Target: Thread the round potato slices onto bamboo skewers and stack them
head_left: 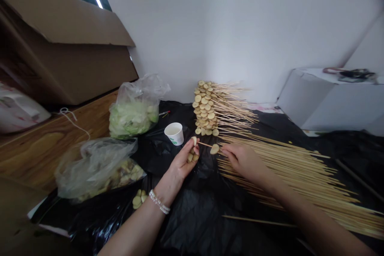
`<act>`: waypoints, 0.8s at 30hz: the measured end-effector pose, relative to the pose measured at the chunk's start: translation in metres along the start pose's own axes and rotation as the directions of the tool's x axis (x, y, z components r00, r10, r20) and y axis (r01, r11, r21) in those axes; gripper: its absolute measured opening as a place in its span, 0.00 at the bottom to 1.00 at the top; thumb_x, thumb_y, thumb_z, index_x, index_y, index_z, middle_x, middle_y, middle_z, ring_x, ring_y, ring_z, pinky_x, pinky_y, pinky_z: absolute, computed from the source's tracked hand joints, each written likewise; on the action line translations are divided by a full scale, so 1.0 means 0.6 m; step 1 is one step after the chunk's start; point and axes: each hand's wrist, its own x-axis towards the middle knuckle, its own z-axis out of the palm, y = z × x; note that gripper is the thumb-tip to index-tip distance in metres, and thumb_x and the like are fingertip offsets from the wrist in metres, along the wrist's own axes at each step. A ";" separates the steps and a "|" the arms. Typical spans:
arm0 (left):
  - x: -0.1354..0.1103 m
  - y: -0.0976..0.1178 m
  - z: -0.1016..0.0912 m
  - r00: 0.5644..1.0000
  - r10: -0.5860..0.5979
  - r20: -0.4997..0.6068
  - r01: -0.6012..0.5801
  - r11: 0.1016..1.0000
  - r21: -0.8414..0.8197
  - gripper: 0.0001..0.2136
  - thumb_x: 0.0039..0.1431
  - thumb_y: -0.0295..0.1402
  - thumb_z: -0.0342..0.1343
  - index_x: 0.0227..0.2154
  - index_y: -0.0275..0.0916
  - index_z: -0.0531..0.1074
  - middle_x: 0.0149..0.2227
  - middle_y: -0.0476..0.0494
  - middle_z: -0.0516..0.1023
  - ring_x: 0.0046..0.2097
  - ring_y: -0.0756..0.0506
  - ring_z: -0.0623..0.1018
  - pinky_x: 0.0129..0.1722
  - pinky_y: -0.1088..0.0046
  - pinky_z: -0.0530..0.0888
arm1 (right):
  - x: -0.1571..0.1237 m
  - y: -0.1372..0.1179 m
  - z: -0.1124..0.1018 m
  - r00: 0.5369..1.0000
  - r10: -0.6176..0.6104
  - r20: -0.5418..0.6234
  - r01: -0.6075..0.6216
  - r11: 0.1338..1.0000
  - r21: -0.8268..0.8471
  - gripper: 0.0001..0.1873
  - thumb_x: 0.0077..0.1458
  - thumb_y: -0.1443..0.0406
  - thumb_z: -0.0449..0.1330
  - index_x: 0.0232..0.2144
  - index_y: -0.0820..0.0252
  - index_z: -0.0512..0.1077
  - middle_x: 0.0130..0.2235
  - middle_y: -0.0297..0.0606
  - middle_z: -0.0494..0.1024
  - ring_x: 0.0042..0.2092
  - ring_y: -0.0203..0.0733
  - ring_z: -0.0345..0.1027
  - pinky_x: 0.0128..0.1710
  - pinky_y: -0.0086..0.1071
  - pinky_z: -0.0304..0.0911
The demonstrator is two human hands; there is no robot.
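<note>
My left hand point(185, 159) is closed on several pale round slices, probably potato, and pinches one slice point(194, 141) at its fingertips. My right hand point(240, 158) grips a thin wooden skewer point(205, 144) whose tip meets that slice. Another slice point(215, 149) is threaded on the skewer close to my right fingers. Just beyond my hands lies a stack of skewered slices point(205, 106), their sticks pointing right. Under my right forearm spreads a wide layer of bare skewers point(288, 172). A small pile of loose slices point(139, 199) sits left of my left wrist.
A white paper cup point(174, 133) stands beyond my left hand. Two plastic bags, one with pale green vegetable pieces point(133, 118) and one with brownish pieces point(123, 174), lie left. Black plastic sheeting point(192, 212) covers the surface. A cardboard box point(75, 64) and a white box point(327, 100) flank it.
</note>
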 end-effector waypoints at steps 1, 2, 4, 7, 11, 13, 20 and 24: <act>0.001 -0.001 0.000 1.000 0.009 -0.001 -0.009 1.000 0.007 0.05 0.60 0.21 0.51 0.35 0.33 0.71 0.31 0.43 0.77 0.26 0.54 0.75 0.22 0.84 0.72 | 0.000 0.000 0.000 1.000 0.002 0.006 -0.002 1.000 0.005 0.15 0.62 0.66 0.47 0.31 0.58 0.73 0.32 0.38 0.78 0.34 0.40 0.69 0.35 0.31 0.58; 0.001 -0.001 -0.001 1.000 0.018 -0.001 -0.018 1.000 0.014 0.06 0.60 0.20 0.51 0.35 0.33 0.71 0.30 0.44 0.77 0.25 0.54 0.75 0.21 0.84 0.73 | 0.000 -0.001 0.001 1.000 0.002 0.013 -0.002 1.000 0.011 0.15 0.62 0.66 0.47 0.30 0.58 0.72 0.32 0.38 0.78 0.34 0.40 0.69 0.35 0.31 0.58; 0.002 -0.003 -0.001 0.999 0.032 0.006 -0.032 0.999 0.021 0.06 0.60 0.20 0.50 0.36 0.33 0.71 0.29 0.45 0.77 0.24 0.55 0.74 0.21 0.85 0.73 | -0.001 -0.001 0.001 1.000 0.002 0.026 -0.002 1.000 0.015 0.15 0.62 0.65 0.47 0.30 0.58 0.72 0.31 0.38 0.77 0.33 0.39 0.69 0.34 0.31 0.58; 0.002 -0.004 -0.001 0.999 0.041 0.000 -0.041 0.999 0.032 0.06 0.59 0.20 0.51 0.37 0.33 0.71 0.29 0.45 0.77 0.23 0.55 0.74 0.21 0.84 0.73 | -0.001 -0.001 -0.001 1.000 0.006 0.025 -0.006 1.000 0.008 0.15 0.62 0.65 0.47 0.30 0.58 0.72 0.31 0.38 0.78 0.34 0.40 0.70 0.35 0.31 0.58; 0.001 -0.003 0.002 0.999 0.030 -0.012 -0.030 0.999 0.029 0.05 0.60 0.21 0.51 0.34 0.32 0.72 0.28 0.45 0.76 0.23 0.55 0.74 0.20 0.84 0.73 | 0.000 0.001 -0.002 1.000 0.017 0.012 -0.017 1.000 -0.019 0.15 0.62 0.65 0.48 0.30 0.58 0.72 0.31 0.37 0.77 0.33 0.40 0.69 0.34 0.31 0.57; 0.000 -0.002 0.002 0.999 0.028 -0.014 -0.028 0.999 0.017 0.06 0.60 0.21 0.51 0.33 0.32 0.72 0.27 0.46 0.76 0.22 0.55 0.73 0.20 0.85 0.72 | 0.000 0.002 -0.001 1.000 0.023 0.015 -0.022 0.999 -0.029 0.15 0.62 0.65 0.48 0.30 0.58 0.72 0.30 0.37 0.77 0.33 0.40 0.69 0.33 0.31 0.56; 0.003 -0.006 -0.003 0.998 0.062 -0.018 -0.061 0.997 0.055 0.05 0.58 0.20 0.52 0.33 0.31 0.73 0.30 0.44 0.77 0.24 0.55 0.74 0.21 0.85 0.73 | -0.001 0.001 -0.001 1.000 0.020 0.021 -0.019 0.999 -0.029 0.15 0.62 0.65 0.47 0.30 0.58 0.72 0.31 0.37 0.77 0.33 0.41 0.69 0.34 0.31 0.56; 0.004 -0.006 -0.003 0.997 0.069 -0.034 -0.067 0.996 0.055 0.05 0.58 0.20 0.53 0.33 0.32 0.73 0.30 0.44 0.77 0.25 0.54 0.75 0.22 0.85 0.74 | -0.001 0.001 -0.001 1.000 0.015 0.024 -0.014 0.999 -0.040 0.14 0.62 0.65 0.47 0.30 0.58 0.72 0.31 0.37 0.77 0.33 0.40 0.69 0.34 0.31 0.55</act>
